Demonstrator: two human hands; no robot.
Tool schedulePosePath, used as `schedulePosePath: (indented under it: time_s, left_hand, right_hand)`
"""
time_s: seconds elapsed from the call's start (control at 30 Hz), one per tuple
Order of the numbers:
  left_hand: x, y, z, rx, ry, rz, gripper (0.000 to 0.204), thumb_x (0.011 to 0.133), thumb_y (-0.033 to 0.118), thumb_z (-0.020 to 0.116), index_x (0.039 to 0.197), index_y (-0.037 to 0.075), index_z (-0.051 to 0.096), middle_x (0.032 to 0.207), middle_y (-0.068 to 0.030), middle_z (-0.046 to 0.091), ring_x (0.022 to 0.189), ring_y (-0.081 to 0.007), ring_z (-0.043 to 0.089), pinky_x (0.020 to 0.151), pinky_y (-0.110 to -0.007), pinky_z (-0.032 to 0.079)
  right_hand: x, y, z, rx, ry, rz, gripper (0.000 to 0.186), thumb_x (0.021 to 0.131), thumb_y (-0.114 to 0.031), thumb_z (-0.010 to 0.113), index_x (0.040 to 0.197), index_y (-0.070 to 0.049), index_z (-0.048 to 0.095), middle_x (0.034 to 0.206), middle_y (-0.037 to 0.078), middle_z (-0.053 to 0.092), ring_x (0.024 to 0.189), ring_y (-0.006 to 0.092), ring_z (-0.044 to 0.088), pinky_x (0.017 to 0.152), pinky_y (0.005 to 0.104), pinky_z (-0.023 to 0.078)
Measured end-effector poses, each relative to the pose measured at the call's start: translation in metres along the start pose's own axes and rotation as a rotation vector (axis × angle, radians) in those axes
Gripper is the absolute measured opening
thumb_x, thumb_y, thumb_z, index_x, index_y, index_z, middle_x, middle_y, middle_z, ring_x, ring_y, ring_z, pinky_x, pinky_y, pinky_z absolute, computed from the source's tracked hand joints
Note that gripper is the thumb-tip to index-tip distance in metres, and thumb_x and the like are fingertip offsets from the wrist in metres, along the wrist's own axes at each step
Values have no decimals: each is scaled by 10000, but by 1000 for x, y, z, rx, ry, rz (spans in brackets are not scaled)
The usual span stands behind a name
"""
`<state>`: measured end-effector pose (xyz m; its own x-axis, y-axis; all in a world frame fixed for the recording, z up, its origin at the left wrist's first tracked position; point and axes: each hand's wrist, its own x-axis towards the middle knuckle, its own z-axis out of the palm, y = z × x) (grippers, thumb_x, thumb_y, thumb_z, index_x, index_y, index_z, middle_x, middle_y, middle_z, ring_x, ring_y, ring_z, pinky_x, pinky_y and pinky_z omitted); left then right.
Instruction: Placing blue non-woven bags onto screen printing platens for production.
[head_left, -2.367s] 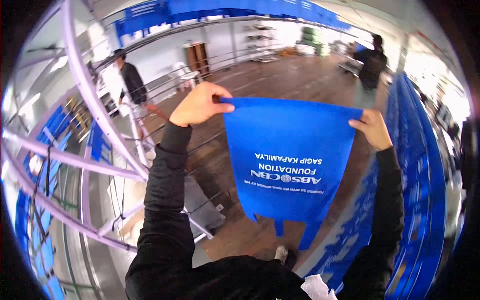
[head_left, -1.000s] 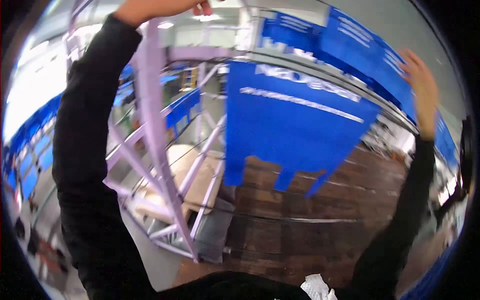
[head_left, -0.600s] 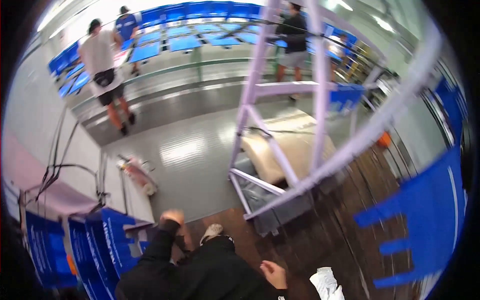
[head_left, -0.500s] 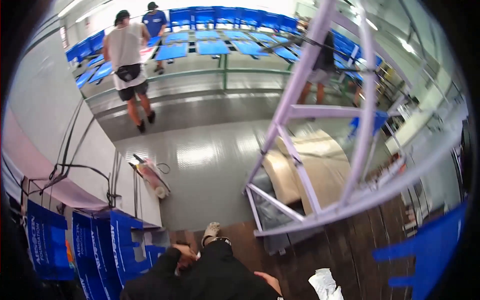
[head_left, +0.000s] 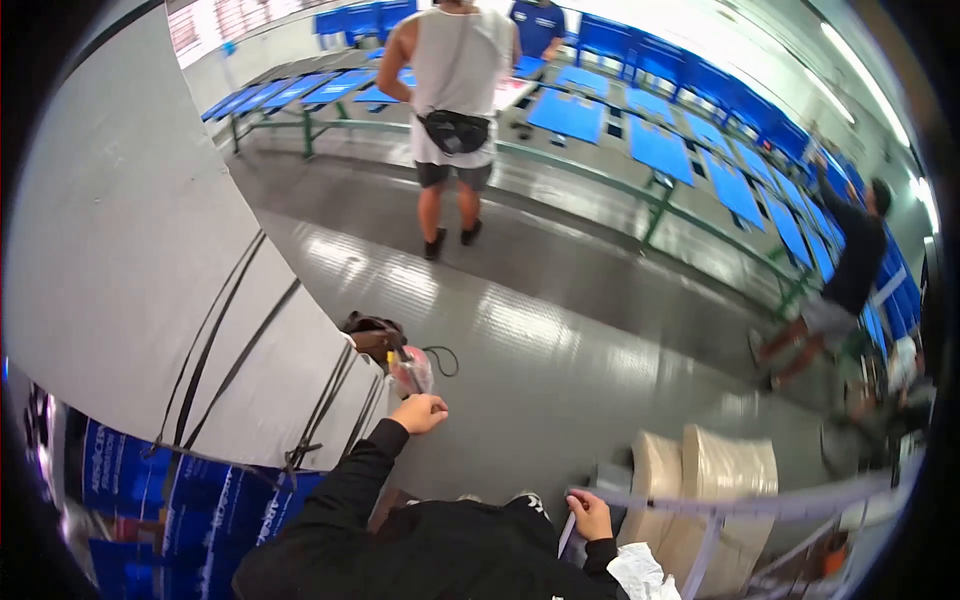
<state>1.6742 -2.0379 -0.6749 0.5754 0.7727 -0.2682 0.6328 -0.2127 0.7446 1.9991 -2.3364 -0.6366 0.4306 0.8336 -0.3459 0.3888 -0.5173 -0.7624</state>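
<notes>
My left hand (head_left: 420, 412) is closed with nothing visible in it, out in front of me beside a pale panel (head_left: 130, 240) strung with dark straps. Behind that hand, a brown bag (head_left: 372, 330) and a reddish wrapped item lie by the panel's edge. My right hand (head_left: 590, 515) is curled on the lilac metal frame (head_left: 712, 525) at lower right, with pale curved padded pieces (head_left: 725, 450) just beyond. White crumpled material (head_left: 640, 570) shows beside my right cuff.
Blue printed fabric pieces (head_left: 215, 505) hang below the panel. Green-legged racks (head_left: 655, 210) bearing flat blue panels (head_left: 565, 118) curve across the grey floor (head_left: 500, 370). A person in white (head_left: 450, 80), another in blue (head_left: 535, 28) and one in black (head_left: 850, 260) stand along them.
The blue printed piece I held up earlier has left my hands, which have come down. My view has swung round to the racks and co-workers, and both hands have since moved forward.
</notes>
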Motion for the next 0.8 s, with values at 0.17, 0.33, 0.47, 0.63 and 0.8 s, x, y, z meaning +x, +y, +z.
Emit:
schedulePosePath:
  time_s: [0.17, 0.33, 0.47, 0.63, 0.8]
  left_hand:
    - [73, -22, -27, -316, 32, -340, 250, 806, 243, 634, 935, 33, 678, 824, -151, 685, 813, -288, 663, 746, -386, 513]
    - [100, -35, -39, -16, 202, -414, 271, 831, 255, 624, 987, 36, 660, 836, -153, 678, 837, -325, 645, 757, -414, 499]
    - [122, -38, -80, -317, 452, -552, 283, 853, 235, 629, 1036, 19, 639, 810, -151, 668, 795, -303, 645, 727, -387, 491]
    - [163, -85, -114, -258, 779, -633, 277, 877, 249, 606, 1052, 36, 636, 823, -155, 666, 772, -304, 647, 699, -371, 502]
    - [237, -117, -237, -453, 829, -682, 242, 873, 237, 603, 1023, 55, 655, 851, -161, 671, 765, -311, 648, 687, -378, 502]
  right_hand:
    - [178, 8, -16, -236, -194, -104, 303, 835, -266, 660, 1020, -27, 676, 847, 149, 698, 805, 231, 688, 741, 326, 524]
    - [350, -95, 13, -350, -472, -271, 341, 842, -290, 655, 1039, -12, 660, 888, 175, 689, 837, 271, 685, 741, 353, 529]
    - [463, -258, 76, -334, -730, -408, 332, 859, -257, 645, 1060, 7, 646, 938, 192, 679, 852, 284, 679, 732, 349, 529]
    - [579, -398, 222, -436, -969, -630, 334, 861, -257, 645, 1061, 11, 641, 965, 194, 668, 858, 290, 669, 738, 355, 521]
    - [648, -514, 357, -330, -1088, -864, 320, 880, -240, 639, 1084, 7, 629, 961, 158, 674, 828, 226, 671, 728, 321, 518]
